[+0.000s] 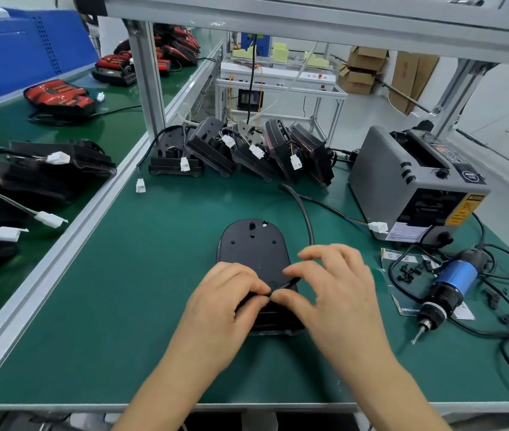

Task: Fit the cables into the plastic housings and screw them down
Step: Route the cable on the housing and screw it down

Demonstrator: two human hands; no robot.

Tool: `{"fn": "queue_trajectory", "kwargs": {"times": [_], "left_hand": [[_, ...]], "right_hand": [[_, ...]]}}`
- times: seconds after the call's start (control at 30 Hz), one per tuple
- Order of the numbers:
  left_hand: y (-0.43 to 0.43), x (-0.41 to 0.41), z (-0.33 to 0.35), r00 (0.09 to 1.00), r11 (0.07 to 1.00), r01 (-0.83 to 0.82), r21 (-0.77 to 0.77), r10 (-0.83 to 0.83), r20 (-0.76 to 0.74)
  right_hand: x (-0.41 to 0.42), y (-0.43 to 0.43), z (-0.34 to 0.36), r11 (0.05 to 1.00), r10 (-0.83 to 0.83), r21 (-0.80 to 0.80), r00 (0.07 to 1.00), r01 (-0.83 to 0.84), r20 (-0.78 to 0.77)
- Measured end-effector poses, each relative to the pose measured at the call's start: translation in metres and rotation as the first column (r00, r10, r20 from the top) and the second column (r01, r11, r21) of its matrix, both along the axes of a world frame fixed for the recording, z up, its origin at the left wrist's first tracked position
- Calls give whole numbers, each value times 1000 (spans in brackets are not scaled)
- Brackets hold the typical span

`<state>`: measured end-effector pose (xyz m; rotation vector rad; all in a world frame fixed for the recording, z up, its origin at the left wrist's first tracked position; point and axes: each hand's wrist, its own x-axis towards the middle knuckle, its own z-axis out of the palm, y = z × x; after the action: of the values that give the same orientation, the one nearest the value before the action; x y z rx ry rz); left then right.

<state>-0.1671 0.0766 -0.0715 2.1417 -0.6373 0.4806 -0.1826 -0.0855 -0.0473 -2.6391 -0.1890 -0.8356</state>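
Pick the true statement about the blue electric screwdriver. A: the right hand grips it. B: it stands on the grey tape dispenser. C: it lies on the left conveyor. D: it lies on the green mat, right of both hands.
D: the blue electric screwdriver lies on the green mat right of the right hand, which pinches the black cable.

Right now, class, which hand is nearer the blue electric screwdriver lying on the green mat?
Right. The right hand, pinching the cable over the black housing, lies left of the blue screwdriver; the left hand holds the cable further left, beyond the right hand.
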Motion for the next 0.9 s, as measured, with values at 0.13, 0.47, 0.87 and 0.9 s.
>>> {"fn": "queue_trajectory", "kwargs": {"times": [0.13, 0.47, 0.87, 0.9], "left_hand": [[0, 0, 1, 999, 999, 32, -7, -33, -16], [9, 15, 15, 915, 986, 129, 105, -78, -396], [2, 32, 28, 785, 991, 136, 22, -94, -612], [2, 34, 30, 776, 991, 134, 12, -97, -623]], "right_hand": [[6, -6, 6, 993, 105, -48, 988, -111, -116], [-4, -9, -14, 986, 169, 4, 985, -169, -14], [-2, -15, -29, 967, 214, -189, 951, -173, 224], [-2, -15, -28, 967, 212, -189, 951, -171, 224]]}}
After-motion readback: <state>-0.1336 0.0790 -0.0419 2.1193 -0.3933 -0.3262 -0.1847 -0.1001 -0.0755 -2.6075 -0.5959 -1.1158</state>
